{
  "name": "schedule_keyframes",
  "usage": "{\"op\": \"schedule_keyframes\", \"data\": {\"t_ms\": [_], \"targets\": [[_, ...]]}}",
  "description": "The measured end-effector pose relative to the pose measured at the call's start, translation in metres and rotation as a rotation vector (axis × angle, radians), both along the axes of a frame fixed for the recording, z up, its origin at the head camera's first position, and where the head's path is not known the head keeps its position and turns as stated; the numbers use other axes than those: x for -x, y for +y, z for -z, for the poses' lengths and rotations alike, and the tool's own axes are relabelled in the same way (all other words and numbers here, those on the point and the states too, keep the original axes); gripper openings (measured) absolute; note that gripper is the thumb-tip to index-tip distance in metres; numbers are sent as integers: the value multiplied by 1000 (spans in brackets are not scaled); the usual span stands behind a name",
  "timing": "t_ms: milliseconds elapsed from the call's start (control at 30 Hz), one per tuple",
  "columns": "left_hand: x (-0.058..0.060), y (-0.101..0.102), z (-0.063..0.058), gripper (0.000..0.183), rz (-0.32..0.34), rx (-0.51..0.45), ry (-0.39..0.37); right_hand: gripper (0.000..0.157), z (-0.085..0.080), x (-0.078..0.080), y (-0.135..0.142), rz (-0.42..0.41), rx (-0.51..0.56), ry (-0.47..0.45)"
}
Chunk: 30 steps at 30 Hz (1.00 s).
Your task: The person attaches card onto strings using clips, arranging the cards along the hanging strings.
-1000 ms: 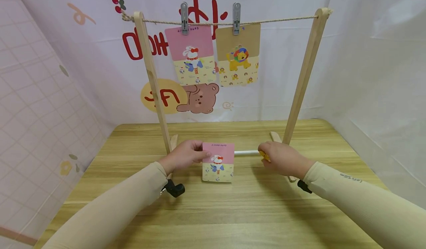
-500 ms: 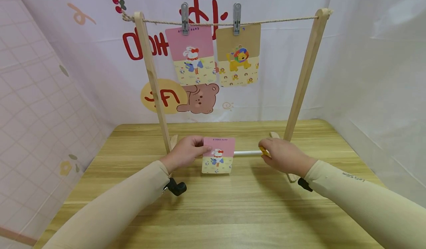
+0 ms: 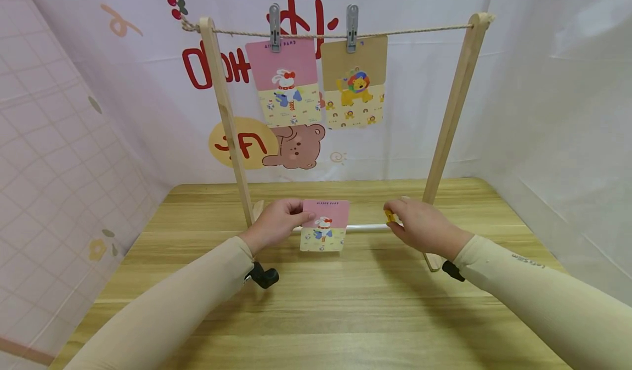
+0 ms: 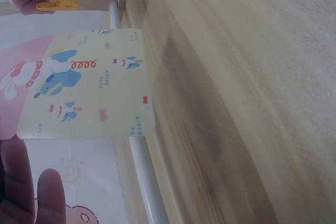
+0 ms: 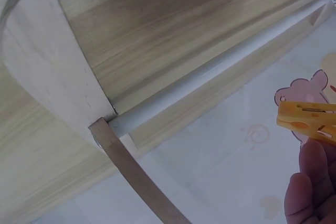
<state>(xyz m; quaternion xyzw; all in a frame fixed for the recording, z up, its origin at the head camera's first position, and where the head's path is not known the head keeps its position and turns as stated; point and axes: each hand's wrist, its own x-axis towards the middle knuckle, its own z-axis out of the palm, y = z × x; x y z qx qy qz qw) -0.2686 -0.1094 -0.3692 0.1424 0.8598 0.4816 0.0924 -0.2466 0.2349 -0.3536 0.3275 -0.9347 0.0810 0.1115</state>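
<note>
My left hand [image 3: 278, 222] pinches a pink and yellow rabbit card [image 3: 324, 226] at its upper left edge, raised off the table in front of the rack's low crossbar. In the left wrist view the same card [image 4: 94, 85] spreads wide, its yellow half toward the tabletop. Between the thumb and fingers of my right hand [image 3: 427, 224] is a yellow clothespin [image 3: 390, 216], to the right of the card. The right wrist view shows that clothespin [image 5: 307, 119] up close, partly cut off by the frame's edge.
A wooden rack, with its right post [image 3: 451, 106] and left post [image 3: 224, 112], carries a rope [image 3: 410, 31]. Grey clothespins hold another rabbit card [image 3: 286, 84] and a lion card [image 3: 354, 84] on it. A white crossbar [image 3: 367, 228] joins the posts low over the wooden table [image 3: 326, 315].
My left hand has lifted the rabbit card upward and slightly away. My right hand has risen a little with the yellow clothespin, which now shows more clearly.
</note>
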Motion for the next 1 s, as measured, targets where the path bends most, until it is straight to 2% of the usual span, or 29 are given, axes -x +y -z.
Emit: {"op": "schedule_keyframes", "data": {"t_ms": [233, 600, 833, 1000], "targets": [[2, 1, 0, 20, -1, 3, 35, 25, -5, -1, 0, 16, 15, -9], [3, 5, -1, 20, -23, -1, 81, 27, -13, -1, -1, -20, 91, 37], [3, 9, -6, 22, -28, -12, 123, 28, -18, 1, 0, -50, 139, 119], [3, 13, -8, 22, -18, 5, 179, 28, -19, 1, 0, -78, 181, 177]]}}
